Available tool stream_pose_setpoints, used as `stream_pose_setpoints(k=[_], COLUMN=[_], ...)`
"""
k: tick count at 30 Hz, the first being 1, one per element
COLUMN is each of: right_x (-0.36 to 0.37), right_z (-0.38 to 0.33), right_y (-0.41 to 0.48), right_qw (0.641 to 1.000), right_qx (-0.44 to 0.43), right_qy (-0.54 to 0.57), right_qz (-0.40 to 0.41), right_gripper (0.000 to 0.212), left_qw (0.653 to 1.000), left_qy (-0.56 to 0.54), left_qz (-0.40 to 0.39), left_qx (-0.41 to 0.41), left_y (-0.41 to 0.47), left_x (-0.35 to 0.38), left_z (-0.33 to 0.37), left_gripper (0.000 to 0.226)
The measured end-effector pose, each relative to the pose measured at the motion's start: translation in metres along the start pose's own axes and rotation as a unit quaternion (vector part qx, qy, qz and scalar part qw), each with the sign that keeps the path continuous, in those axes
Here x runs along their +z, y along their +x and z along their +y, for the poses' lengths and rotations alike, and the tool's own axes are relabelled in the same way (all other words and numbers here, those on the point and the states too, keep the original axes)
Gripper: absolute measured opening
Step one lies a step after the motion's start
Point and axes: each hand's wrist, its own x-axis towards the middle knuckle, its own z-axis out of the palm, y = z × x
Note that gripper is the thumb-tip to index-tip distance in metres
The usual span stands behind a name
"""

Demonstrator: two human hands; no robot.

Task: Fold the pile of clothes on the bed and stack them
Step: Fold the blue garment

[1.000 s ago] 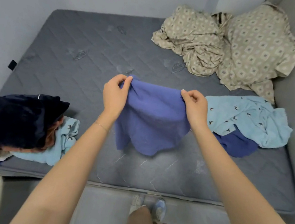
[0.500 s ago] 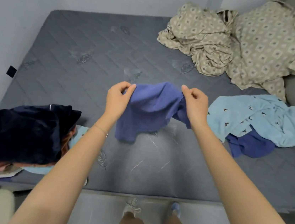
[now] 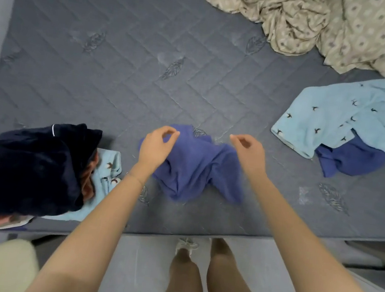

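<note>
Soft purple-blue knit garment (image 3: 193, 167) lies crumpled on grey quilted bed (image 3: 122, 76), just below and between left hand (image 3: 156, 146) and right hand (image 3: 246, 152); fingers (image 3: 234, 138) loosely curled, apparently empty; light, limp, so pinch two hem corners.

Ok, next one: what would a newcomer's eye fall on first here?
The crumpled violet-blue cloth garment near the front edge of the grey quilted mattress, with the left hand and right hand curled above it. Next, the navy-topped clothes stack at left and the light blue bird-print garment at right.
</note>
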Motion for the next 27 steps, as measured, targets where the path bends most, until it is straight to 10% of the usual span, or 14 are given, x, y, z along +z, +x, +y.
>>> stream_pose_setpoints(k=[10, 17, 27], right_x=[0.027, 0.07, 0.108], right_z=[0.098, 0.153, 0.204], right_y=[0.083, 0.128, 0.162], right_qw=[0.977, 0.931, 0.942], right_qx=[-0.01, -0.014, 0.064], right_qy=[-0.177, -0.318, -0.325], right_qz=[-0.115, -0.177, -0.054], right_gripper=[0.022, 0.081, 0.052], left_qw=[0.986, 0.977, 0.965], left_qy=[0.003, 0.163, 0.256], left_qz=[0.025, -0.049, -0.05], left_qx=[-0.163, -0.131, 0.024], left_y=[0.035, 0.07, 0.163], left_x=[0.091, 0.128, 0.154], left_z=[-0.08, -0.134, -0.163], left_gripper=[0.054, 0.065, 0.049])
